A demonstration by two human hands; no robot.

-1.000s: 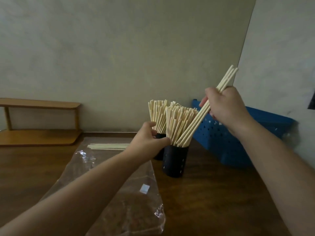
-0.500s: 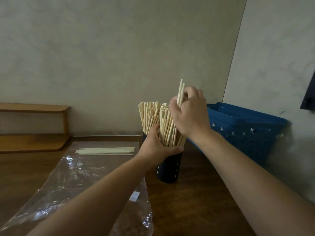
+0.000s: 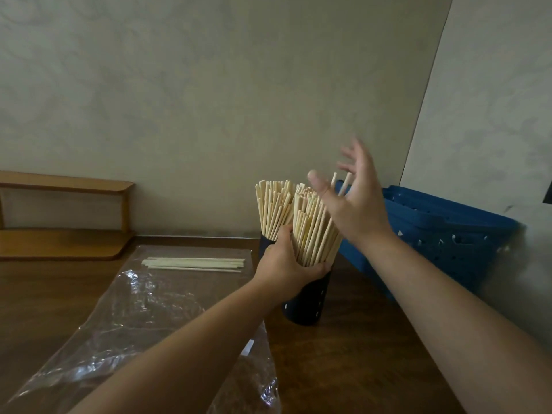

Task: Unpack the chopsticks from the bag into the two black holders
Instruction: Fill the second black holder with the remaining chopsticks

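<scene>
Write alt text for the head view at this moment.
The left hand grips the bundle of chopsticks standing in the near black holder, while the open right hand hovers beside their tops. A few chopsticks lie in the clear plastic bag on the wooden table.

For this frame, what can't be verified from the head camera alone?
- Far black holder: almost wholly hidden behind the left hand and the near holder's chopsticks.
- Near black holder: rim covered by the left hand.
- Right hand: motion-blurred, fingers spread; whether it touches the two raised sticks is unclear.
- Plastic bag: near end cut off by the bottom edge and forearm.
- Blue basket: its inside is out of view.
</scene>
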